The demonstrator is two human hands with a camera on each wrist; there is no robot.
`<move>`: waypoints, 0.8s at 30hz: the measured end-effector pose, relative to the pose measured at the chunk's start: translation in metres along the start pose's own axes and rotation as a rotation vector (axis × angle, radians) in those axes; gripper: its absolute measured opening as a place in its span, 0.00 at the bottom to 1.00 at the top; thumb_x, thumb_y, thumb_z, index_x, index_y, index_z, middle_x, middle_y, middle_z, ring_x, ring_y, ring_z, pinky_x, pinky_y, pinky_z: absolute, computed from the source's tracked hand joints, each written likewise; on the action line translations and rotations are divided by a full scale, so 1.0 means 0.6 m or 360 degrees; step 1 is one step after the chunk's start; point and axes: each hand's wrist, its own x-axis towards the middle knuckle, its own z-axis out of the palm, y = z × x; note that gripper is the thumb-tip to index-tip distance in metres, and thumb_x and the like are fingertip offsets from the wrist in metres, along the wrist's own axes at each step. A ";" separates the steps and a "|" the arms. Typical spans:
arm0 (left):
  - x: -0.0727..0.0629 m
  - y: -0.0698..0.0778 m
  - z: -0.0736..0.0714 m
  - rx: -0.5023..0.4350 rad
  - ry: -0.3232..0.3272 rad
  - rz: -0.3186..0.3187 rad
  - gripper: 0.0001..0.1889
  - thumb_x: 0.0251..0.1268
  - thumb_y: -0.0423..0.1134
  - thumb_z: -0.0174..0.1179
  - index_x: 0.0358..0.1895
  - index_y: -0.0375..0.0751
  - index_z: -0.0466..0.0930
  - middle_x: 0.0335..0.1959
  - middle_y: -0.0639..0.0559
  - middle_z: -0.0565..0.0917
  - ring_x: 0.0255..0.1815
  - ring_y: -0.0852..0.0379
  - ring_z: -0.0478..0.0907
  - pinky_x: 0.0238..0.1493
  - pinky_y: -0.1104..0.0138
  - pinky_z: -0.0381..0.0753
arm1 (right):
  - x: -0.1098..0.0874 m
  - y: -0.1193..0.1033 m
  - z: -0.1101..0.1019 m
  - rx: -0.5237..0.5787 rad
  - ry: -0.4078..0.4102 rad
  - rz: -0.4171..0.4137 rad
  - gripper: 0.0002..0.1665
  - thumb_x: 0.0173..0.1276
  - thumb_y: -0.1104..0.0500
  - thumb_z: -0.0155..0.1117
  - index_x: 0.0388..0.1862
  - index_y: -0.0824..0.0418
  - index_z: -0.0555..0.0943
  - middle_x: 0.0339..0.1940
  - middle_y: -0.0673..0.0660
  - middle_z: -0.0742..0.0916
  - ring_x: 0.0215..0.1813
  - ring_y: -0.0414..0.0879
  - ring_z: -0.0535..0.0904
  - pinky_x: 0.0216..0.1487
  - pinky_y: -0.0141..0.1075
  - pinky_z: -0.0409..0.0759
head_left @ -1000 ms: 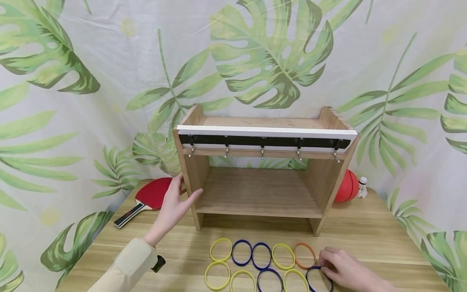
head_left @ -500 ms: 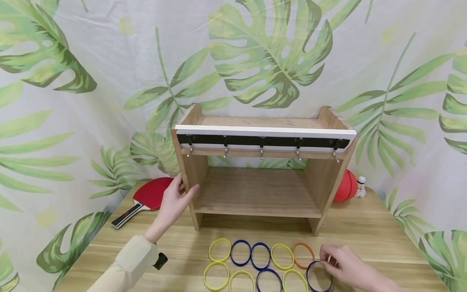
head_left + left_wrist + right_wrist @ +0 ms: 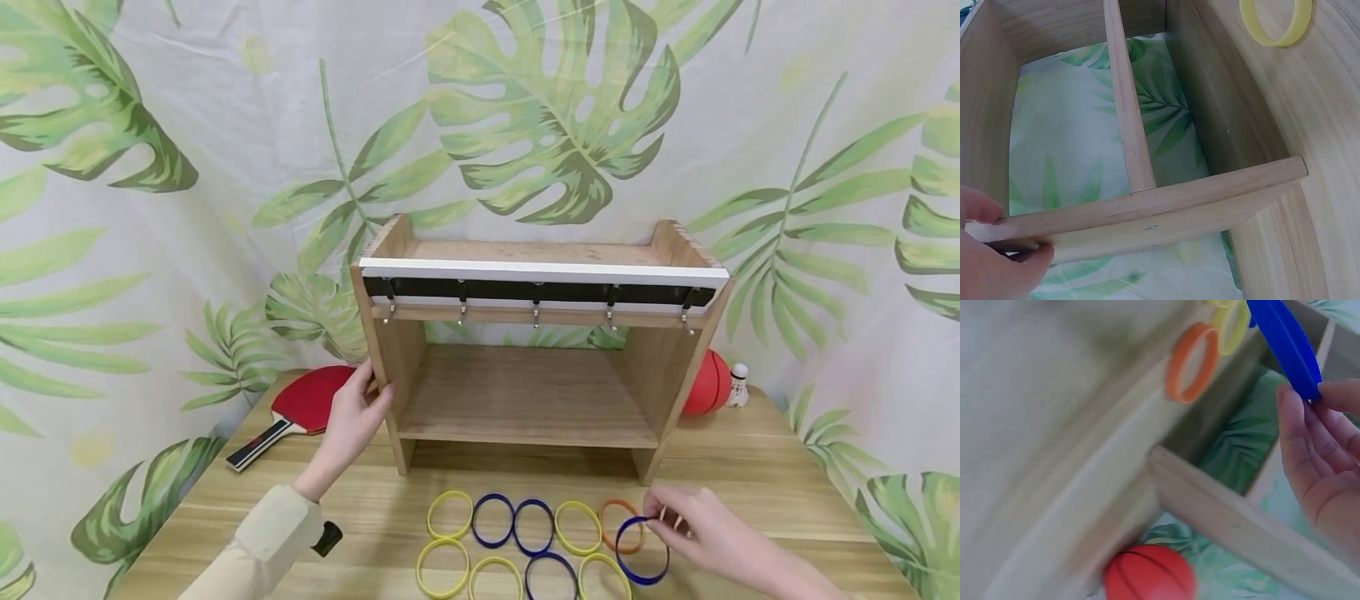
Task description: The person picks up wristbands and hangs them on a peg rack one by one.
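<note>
My left hand [image 3: 352, 421] grips the left side panel of a small wooden shelf [image 3: 525, 400], thumb at its front edge. In the left wrist view, the fingers [image 3: 1035, 265] and thumb lie on opposite faces of that panel. A blue wristband [image 3: 1288, 350] is pinched between the right hand's [image 3: 708, 533] thumb and fingertips, tilted up and overlapping the orange wristband [image 3: 606, 508] in the head view. Two rows of yellow and blue wristbands lie before the shelf, among them a yellow one [image 3: 443, 593] at the left end. Metal hooks [image 3: 536, 318] line the shelf's front.
A red table tennis paddle [image 3: 307, 400] lies left of the shelf, close to the left hand. Behind the right panel stand a red ball [image 3: 705, 387] and a shuttlecock [image 3: 738, 387]. A leaf-patterned cloth [image 3: 262, 125] hangs behind the wooden table [image 3: 360, 533].
The right hand has lifted the blue wristband from the front row's right end and moved it up and slightly left. My left thumb has closed in against the shelf's side panel.
</note>
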 end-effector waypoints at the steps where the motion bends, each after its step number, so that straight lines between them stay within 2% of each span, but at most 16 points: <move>1: 0.000 0.001 0.000 0.0004 0.0000 0.0003 0.24 0.67 0.25 0.56 0.66 0.31 0.70 0.63 0.32 0.77 0.64 0.35 0.77 0.58 0.47 0.80 | 0.008 -0.004 -0.003 0.0007 -0.0002 -0.0011 0.17 0.58 0.74 0.68 0.36 0.55 0.76 0.29 0.44 0.84 0.30 0.28 0.79 0.25 0.15 0.74; 7: 0.000 0.000 0.000 0.0013 0.0016 0.0038 0.24 0.68 0.25 0.56 0.67 0.30 0.70 0.63 0.31 0.77 0.63 0.34 0.77 0.57 0.46 0.80 | 0.062 -0.034 -0.015 0.0046 -0.0019 -0.0101 0.15 0.62 0.72 0.67 0.38 0.54 0.77 0.32 0.45 0.84 0.32 0.30 0.80 0.28 0.15 0.76; 11: -0.003 -0.005 0.002 0.0007 0.0019 0.0041 0.24 0.67 0.25 0.57 0.66 0.31 0.71 0.62 0.31 0.78 0.62 0.36 0.78 0.56 0.46 0.81 | 0.110 -0.055 -0.026 0.0015 -0.0014 -0.0211 0.11 0.65 0.69 0.67 0.38 0.54 0.77 0.32 0.46 0.83 0.32 0.29 0.78 0.31 0.14 0.75; 17: -0.003 -0.011 0.004 0.0040 0.0021 0.0047 0.23 0.67 0.25 0.56 0.65 0.31 0.72 0.61 0.32 0.79 0.62 0.35 0.78 0.55 0.46 0.81 | 0.200 -0.094 -0.047 -0.0057 0.0018 -0.0318 0.04 0.68 0.64 0.65 0.38 0.57 0.79 0.33 0.46 0.83 0.33 0.31 0.77 0.35 0.15 0.76; 24: 0.000 -0.014 0.001 0.0022 -0.0003 0.0050 0.23 0.67 0.25 0.56 0.66 0.32 0.71 0.63 0.32 0.78 0.62 0.36 0.77 0.55 0.46 0.81 | 0.316 -0.141 -0.050 -0.0100 0.0018 -0.0361 0.06 0.66 0.67 0.67 0.38 0.59 0.79 0.34 0.50 0.84 0.34 0.34 0.78 0.34 0.19 0.78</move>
